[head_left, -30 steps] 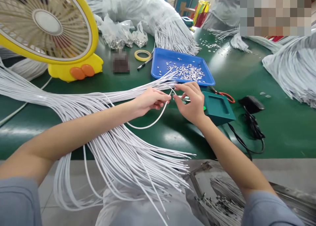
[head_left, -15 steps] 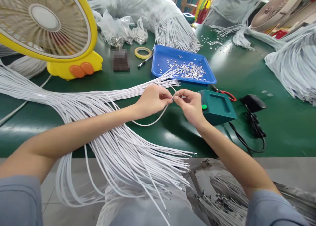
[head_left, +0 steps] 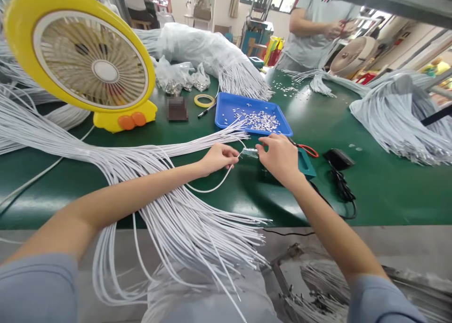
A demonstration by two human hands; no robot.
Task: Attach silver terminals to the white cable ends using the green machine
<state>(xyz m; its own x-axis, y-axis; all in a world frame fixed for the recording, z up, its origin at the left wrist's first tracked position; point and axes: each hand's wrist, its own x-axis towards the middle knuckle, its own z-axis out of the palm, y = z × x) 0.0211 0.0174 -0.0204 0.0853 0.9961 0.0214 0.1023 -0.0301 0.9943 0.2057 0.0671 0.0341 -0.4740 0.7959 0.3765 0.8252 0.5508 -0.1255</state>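
Glossy dark-green worktop (head_left: 381,196), one, spanning the view. Fanned mass of thin white wires (head_left: 197,210), one: spread across the left side, hanging over the near edge, left forearm above it. Yellow plastic duck-shaped fan (head_left: 95,64) with orange trim, one: upright at left. White wire bundle in clear plastic wrapping (head_left: 197,47), one: far side. Shallow blue rectangular plastic tray (head_left: 226,109), one: beyond the hands. Right hand (head_left: 280,158), one: just beside the silvery piece; whether its fingers are closed on anything, cannot tell. Left hand (head_left: 219,158), one: fingers together, pinching the single wire near its end. Green box-shaped device (head_left: 306,165), one: partly hidden behind the right hand. Black power adapter (head_left: 338,159), one: right of the device. Single white wire (head_left: 212,190), one: looping up from the mass into the left fingers. Yellow tape roll (head_left: 204,100), one: left of the tray. Small shiny silvery piece (head_left: 250,152), one: between the hands. Tiny silver metal bits (head_left: 260,121), many: loose in the tray.
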